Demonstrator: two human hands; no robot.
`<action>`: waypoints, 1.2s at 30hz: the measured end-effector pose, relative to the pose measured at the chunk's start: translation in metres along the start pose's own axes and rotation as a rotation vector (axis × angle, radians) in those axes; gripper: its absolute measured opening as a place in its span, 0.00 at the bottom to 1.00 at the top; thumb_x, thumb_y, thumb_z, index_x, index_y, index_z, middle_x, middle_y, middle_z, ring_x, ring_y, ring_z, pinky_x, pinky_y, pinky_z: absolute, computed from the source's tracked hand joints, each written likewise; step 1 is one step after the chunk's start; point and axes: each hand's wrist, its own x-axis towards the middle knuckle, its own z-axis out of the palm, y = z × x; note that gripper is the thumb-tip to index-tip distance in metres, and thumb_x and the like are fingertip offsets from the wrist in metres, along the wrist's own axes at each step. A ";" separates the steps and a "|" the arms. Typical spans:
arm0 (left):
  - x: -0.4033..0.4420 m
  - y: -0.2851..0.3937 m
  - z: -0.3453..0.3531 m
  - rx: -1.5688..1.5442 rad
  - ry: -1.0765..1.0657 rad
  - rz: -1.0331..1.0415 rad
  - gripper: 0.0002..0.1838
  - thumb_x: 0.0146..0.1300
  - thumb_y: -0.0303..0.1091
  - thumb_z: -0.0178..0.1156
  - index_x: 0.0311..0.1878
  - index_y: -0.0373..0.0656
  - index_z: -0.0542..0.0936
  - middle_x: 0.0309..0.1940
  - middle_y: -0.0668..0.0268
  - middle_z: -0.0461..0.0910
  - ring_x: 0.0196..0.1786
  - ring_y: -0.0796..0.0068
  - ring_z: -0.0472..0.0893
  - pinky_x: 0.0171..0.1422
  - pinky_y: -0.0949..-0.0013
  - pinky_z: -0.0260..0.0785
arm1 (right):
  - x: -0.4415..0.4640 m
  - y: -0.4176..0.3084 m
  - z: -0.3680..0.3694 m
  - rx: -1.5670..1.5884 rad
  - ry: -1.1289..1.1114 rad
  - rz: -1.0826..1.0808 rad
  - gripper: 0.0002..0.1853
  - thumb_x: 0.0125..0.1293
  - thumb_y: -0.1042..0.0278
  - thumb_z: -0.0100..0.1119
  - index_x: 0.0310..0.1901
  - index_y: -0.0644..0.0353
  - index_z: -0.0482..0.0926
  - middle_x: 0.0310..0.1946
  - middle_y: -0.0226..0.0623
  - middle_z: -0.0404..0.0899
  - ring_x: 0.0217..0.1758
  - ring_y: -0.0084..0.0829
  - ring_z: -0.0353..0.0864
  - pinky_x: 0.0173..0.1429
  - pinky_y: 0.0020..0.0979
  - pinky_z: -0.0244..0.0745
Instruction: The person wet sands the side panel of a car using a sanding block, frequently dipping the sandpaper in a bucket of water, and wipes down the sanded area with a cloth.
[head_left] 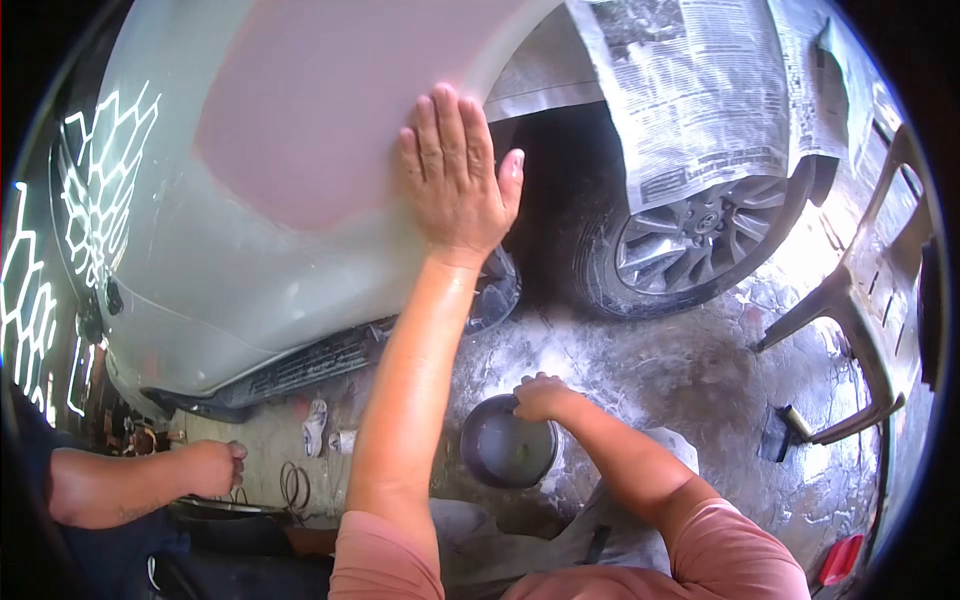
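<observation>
My left hand (455,175) lies flat on the car's body panel, fingers stretched upward and thumb apart. It rests at the edge of a pinkish patch (310,110) on the pale grey car body (270,285), beside the wheel arch. Down by the floor, my right hand (542,396) has its fingers curled over the rim of a dark bucket (468,455) holding cloudy greyish water. The fingertips of that hand are partly hidden.
Newspaper (700,90) hangs over the car above a wheel (700,235). A plastic chair (850,290) stands at the right. At lower left is another person's closed hand (215,468). A red object (842,560) lies on the wet floor (690,370).
</observation>
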 end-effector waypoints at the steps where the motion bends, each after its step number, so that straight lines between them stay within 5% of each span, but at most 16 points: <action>1: -0.012 0.002 0.002 0.010 -0.005 -0.029 0.44 0.76 0.56 0.47 0.83 0.35 0.48 0.84 0.45 0.45 0.85 0.46 0.46 0.87 0.46 0.35 | 0.003 0.003 0.004 -0.002 0.024 -0.014 0.26 0.68 0.52 0.58 0.62 0.59 0.82 0.68 0.44 0.75 0.72 0.49 0.72 0.72 0.49 0.71; 13: -0.111 0.028 -0.027 -0.332 -0.269 -0.217 0.46 0.74 0.46 0.57 0.81 0.29 0.44 0.82 0.36 0.42 0.84 0.35 0.45 0.86 0.44 0.40 | -0.002 0.000 0.001 -0.008 -0.012 -0.038 0.27 0.68 0.51 0.58 0.62 0.59 0.82 0.68 0.44 0.75 0.72 0.49 0.72 0.72 0.49 0.71; 16: -0.180 0.045 -0.065 -0.495 -0.419 -0.443 0.38 0.72 0.35 0.60 0.79 0.30 0.57 0.78 0.37 0.56 0.79 0.38 0.59 0.82 0.48 0.55 | -0.001 0.003 -0.001 -0.024 -0.031 0.001 0.27 0.69 0.50 0.58 0.64 0.59 0.81 0.69 0.43 0.74 0.74 0.48 0.70 0.73 0.49 0.71; 18: -0.260 0.063 -0.090 -0.527 -0.622 -0.683 0.24 0.70 0.33 0.59 0.67 0.38 0.74 0.63 0.47 0.75 0.66 0.42 0.75 0.69 0.49 0.69 | 0.001 0.008 0.000 -0.036 -0.024 0.031 0.28 0.69 0.49 0.58 0.64 0.59 0.81 0.69 0.43 0.74 0.74 0.48 0.70 0.73 0.49 0.71; 20: -0.330 0.084 -0.118 -0.402 -1.261 -0.872 0.17 0.71 0.39 0.54 0.56 0.42 0.80 0.51 0.48 0.82 0.55 0.43 0.81 0.58 0.44 0.74 | 0.002 0.013 0.002 -0.059 -0.029 0.057 0.28 0.70 0.48 0.59 0.63 0.59 0.81 0.69 0.44 0.74 0.74 0.48 0.70 0.73 0.49 0.71; 22: -0.386 0.103 -0.135 -0.462 -1.790 -0.842 0.18 0.70 0.47 0.52 0.52 0.47 0.83 0.55 0.50 0.84 0.57 0.48 0.83 0.59 0.46 0.75 | 0.004 0.016 0.003 -0.054 -0.029 0.071 0.28 0.70 0.47 0.58 0.63 0.59 0.81 0.69 0.44 0.74 0.74 0.49 0.71 0.73 0.50 0.71; 27: -0.529 0.160 -0.115 -0.725 -2.057 -0.561 0.23 0.74 0.42 0.46 0.65 0.45 0.78 0.64 0.52 0.79 0.67 0.46 0.78 0.71 0.50 0.69 | 0.003 0.010 0.015 -0.011 -0.016 0.013 0.26 0.67 0.51 0.55 0.59 0.61 0.82 0.63 0.51 0.78 0.68 0.52 0.75 0.70 0.48 0.73; 30: -0.677 0.224 -0.091 -0.704 -1.764 -0.420 0.23 0.74 0.38 0.46 0.67 0.43 0.76 0.61 0.48 0.80 0.65 0.42 0.78 0.71 0.49 0.69 | 0.010 0.005 0.024 0.010 -0.068 -0.015 0.26 0.69 0.50 0.55 0.60 0.61 0.81 0.62 0.54 0.78 0.67 0.53 0.77 0.69 0.49 0.74; 36: -0.583 0.201 -0.122 -1.129 -0.998 -1.072 0.21 0.76 0.38 0.46 0.65 0.43 0.77 0.58 0.45 0.81 0.61 0.43 0.80 0.67 0.53 0.70 | 0.022 -0.008 0.031 0.045 0.068 -0.037 0.25 0.73 0.49 0.53 0.59 0.62 0.81 0.58 0.53 0.81 0.62 0.54 0.81 0.67 0.49 0.75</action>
